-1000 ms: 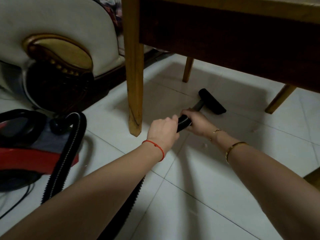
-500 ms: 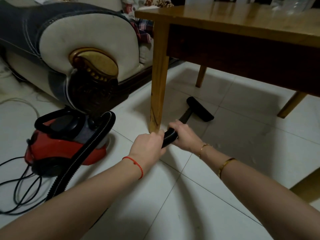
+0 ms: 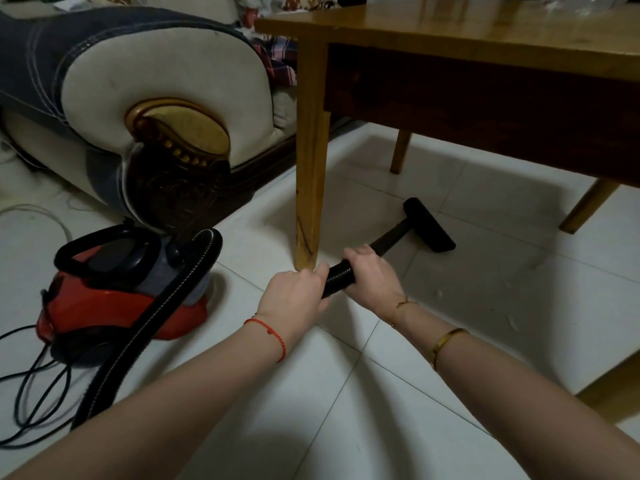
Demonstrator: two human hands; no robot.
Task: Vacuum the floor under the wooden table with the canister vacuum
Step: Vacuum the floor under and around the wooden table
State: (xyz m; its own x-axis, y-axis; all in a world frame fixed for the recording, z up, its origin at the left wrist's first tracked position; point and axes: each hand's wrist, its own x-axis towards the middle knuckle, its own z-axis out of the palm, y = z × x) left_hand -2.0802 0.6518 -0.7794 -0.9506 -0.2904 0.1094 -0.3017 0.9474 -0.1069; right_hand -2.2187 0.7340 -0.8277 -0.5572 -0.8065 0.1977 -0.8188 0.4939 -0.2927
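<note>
two hands on the hose (image 3: pixel 337 276) right now: the left hand (image 3: pixel 294 292) has its fingers curled round the ribbed black section, and the right hand (image 3: pixel 372 273) grips it just ahead, where the hose meets the rigid wand (image 3: pixel 389 239). the floor nozzle (image 3: pixel 429 225) lies flat on the white tiled floor (image 3: pixel 363 410) under the wooden table (image 3: pixel 485 39), just past the near table leg (image 3: pixel 310 188), and compared with a second ago it sits closer to that leg, with both hands drawn back toward it too. the view has lifted since then, so the tabletop now shows and the whole red canister vacuum (image 3: pixel 114 296) is in sight at left beside the sofa arm (image 3: pixel 162 98), its hose looping off the top and its black power cord (image 3: pixel 31 386) coiled on the tiles. a red string bracelet (image 3: pixel 273 336) is on the left wrist, and a gold bangle (image 3: pixel 446 339) on the right.
</note>
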